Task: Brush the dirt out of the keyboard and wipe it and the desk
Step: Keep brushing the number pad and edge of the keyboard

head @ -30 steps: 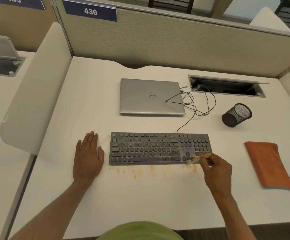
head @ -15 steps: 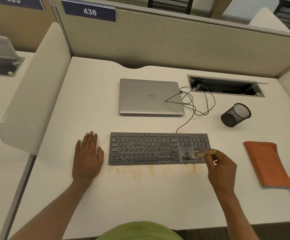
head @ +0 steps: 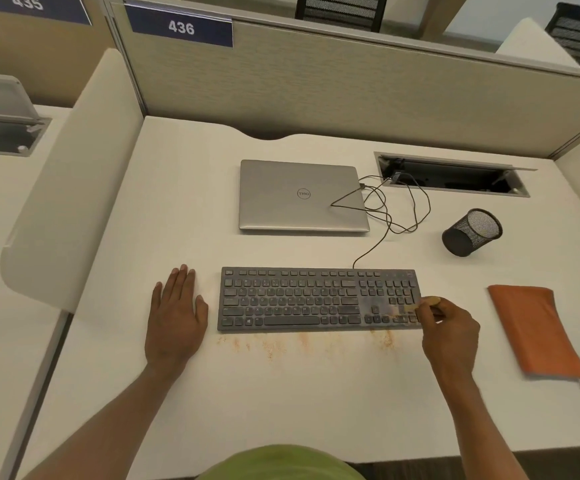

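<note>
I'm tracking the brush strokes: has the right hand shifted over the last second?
Yes. The right hand, gripping the brush, has slid rightward along the keyboard, toward its right end; the keyboard itself stayed put.

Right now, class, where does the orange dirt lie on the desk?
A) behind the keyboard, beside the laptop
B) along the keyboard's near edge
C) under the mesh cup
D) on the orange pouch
B: the orange dirt streaks the desk just in front of the keyboard, between the flat left hand and the right hand gripping the brush.
</note>
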{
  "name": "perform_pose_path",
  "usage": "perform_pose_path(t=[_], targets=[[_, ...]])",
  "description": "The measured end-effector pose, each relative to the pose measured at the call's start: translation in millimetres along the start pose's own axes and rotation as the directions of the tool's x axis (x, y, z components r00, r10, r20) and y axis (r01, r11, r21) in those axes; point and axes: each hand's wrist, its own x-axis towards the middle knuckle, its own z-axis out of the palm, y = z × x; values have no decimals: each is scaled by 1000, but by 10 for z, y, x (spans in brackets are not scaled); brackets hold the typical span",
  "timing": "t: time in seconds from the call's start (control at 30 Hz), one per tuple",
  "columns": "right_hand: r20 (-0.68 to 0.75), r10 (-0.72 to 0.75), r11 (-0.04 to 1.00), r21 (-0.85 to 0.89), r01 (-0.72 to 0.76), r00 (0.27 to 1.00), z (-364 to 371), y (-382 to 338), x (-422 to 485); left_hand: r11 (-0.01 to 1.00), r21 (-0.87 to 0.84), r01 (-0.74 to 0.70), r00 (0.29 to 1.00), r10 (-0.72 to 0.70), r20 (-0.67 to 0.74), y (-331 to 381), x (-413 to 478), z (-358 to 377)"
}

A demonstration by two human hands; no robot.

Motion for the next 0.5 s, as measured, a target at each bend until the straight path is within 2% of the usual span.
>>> perform_pose_path(t=[0.1,0.2,0.3,0.5], targets=[[-2,-13,995,101,13,1000,-58,-52,-21,1000,-8,2,1000,-2,1,8,-1,-7],[83,-23,988,152,10,996,-16,-132,-49,1000,-7,4,1000,-4,6,1,-2,-4],[123,-30,994,104,17,992,54,-113,-48,1000,-6,3,1000,-3,8,0,-1,-1],[-4,-38,999,-7,38,999,0,-78,-76,1000,-13,5,1000,-5,0,14,-3,-15]])
